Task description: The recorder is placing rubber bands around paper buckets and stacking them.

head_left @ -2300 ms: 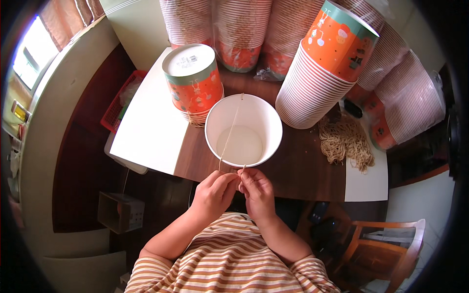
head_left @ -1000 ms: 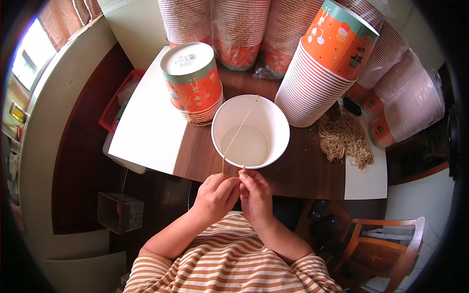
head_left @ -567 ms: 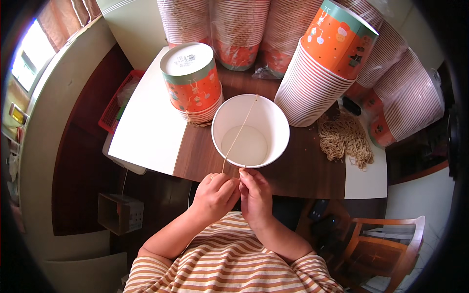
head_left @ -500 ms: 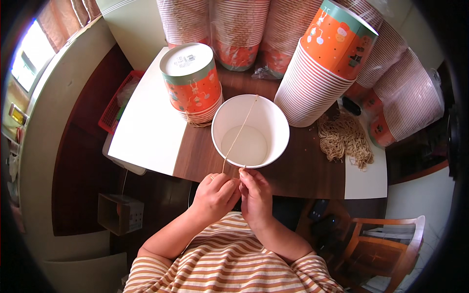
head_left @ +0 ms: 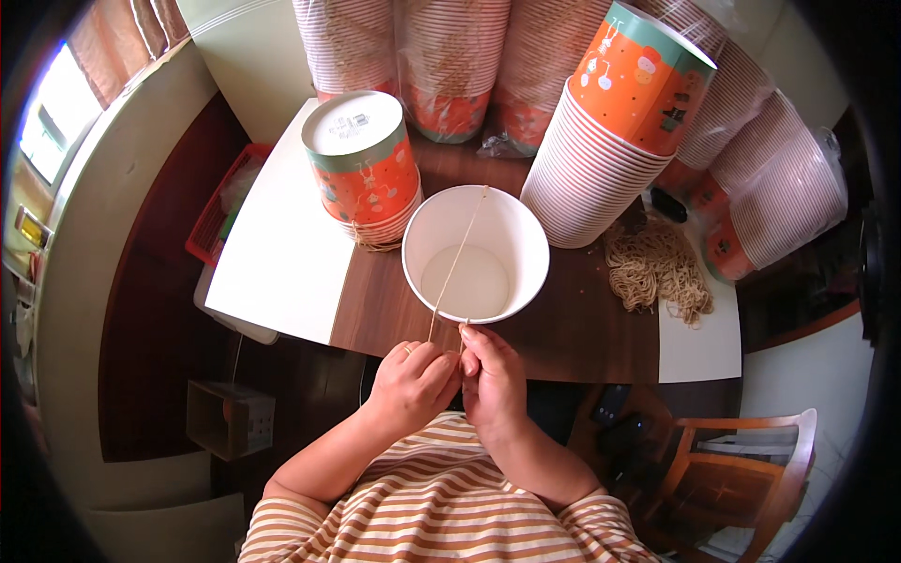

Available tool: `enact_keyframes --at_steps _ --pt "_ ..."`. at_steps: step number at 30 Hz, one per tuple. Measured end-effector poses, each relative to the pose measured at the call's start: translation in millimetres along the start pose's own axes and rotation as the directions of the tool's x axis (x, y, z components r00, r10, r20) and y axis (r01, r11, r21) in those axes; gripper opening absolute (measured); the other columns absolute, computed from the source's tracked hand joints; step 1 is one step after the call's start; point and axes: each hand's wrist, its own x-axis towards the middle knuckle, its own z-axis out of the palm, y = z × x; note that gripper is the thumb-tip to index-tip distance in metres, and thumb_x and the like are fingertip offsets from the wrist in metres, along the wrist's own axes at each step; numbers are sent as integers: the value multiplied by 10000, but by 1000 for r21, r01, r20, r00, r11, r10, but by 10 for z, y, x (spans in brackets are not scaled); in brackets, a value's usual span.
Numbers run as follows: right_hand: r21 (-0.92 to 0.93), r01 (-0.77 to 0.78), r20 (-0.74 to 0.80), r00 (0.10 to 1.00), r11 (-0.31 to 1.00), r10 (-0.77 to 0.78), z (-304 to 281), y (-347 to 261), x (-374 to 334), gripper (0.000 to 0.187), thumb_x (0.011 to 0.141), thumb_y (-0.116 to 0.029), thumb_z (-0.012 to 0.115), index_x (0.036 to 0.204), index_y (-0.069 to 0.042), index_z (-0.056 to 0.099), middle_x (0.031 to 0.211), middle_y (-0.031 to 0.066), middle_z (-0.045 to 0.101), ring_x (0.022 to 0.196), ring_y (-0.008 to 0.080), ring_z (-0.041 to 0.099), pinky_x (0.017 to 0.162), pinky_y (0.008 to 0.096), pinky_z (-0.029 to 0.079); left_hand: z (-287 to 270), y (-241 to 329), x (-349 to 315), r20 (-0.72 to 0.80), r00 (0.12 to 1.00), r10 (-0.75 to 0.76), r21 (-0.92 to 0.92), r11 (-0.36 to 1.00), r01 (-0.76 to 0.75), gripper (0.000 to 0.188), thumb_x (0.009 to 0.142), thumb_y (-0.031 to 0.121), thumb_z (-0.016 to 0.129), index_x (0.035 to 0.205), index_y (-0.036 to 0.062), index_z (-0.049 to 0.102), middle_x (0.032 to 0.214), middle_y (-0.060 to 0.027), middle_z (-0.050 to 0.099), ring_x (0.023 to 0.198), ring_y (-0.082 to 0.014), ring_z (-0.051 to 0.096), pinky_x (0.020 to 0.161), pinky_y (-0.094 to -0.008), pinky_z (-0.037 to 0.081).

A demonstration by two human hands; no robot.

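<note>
A white-lined paper bucket [head_left: 527,246] stands upright on the table in front of me, its mouth facing up. From its far rim a thin tan string [head_left: 459,251] runs taut across the mouth to the near rim and on down to my hands. My left hand [head_left: 410,387] is closed around the string, just below the near rim. Close beside it, my right hand [head_left: 495,372] pinches a strand of the string between thumb and finger, right at the bucket's near edge. The knuckles hide where the strands meet.
At the left, upturned orange-and-green buckets [head_left: 366,180] are stacked, string at their base. A tall leaning bucket stack [head_left: 601,169] and a heap of tan strings [head_left: 652,272] are on the right. Plastic-wrapped stacks [head_left: 449,70] line the back. A wooden chair [head_left: 732,469] stands lower right.
The whole view has shifted slightly. Both hands stay in nearly the same place at the near rim, still holding the string taut over the bucket.
</note>
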Motion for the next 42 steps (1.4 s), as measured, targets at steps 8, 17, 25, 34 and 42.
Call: enact_keyframes --at_steps 8,17,25,34,42 --pt "44 -64 3 998 997 63 23 -35 23 104 848 -134 619 764 -84 585 583 -53 432 537 31 396 498 175 300 -5 -1 16 -5 1000 6 0 1000 -6 147 666 85 674 743 69 549 670 -46 455 584 -206 488 561 -320 418" --pt "44 -120 11 993 992 119 -27 -82 37 96 855 -160 611 791 -90 596 588 -48 477 498 29 401 437 172 289 7 -8 15 -6 1000 17 1 1000 -17 137 678 85 664 727 76 536 668 -46 455 579 -203 488 565 -321 419" --pt "3 -95 35 995 995 95 -4 -63 35 126 852 -147 617 911 -35 618 596 -45 482 508 31 395 447 167 283 25 -5 20 4 1000 -5 19 1000 5 145 672 94 669 727 72 536 659 -47 454 579 -202 492 571 -321 423" --pt "50 -82 47 996 995 80 -39 -15 82 63 852 -117 618 857 -56 603 609 -57 450 524 29 388 474 168 317 18 -28 27 0 1000 14 10 1000 -14 149 666 94 674 748 69 553 666 -48 459 583 -202 493 569 -318 422" --pt "29 -121 -9 993 992 121 -92 -60 86 116 857 -163 612 878 -48 614 571 -33 469 494 47 391 478 202 332 -10 -34 2 -15 1000 -25 4 1000 25 192 612 49 692 785 61 610 722 -57 536 629 -214 556 573 -316 459"
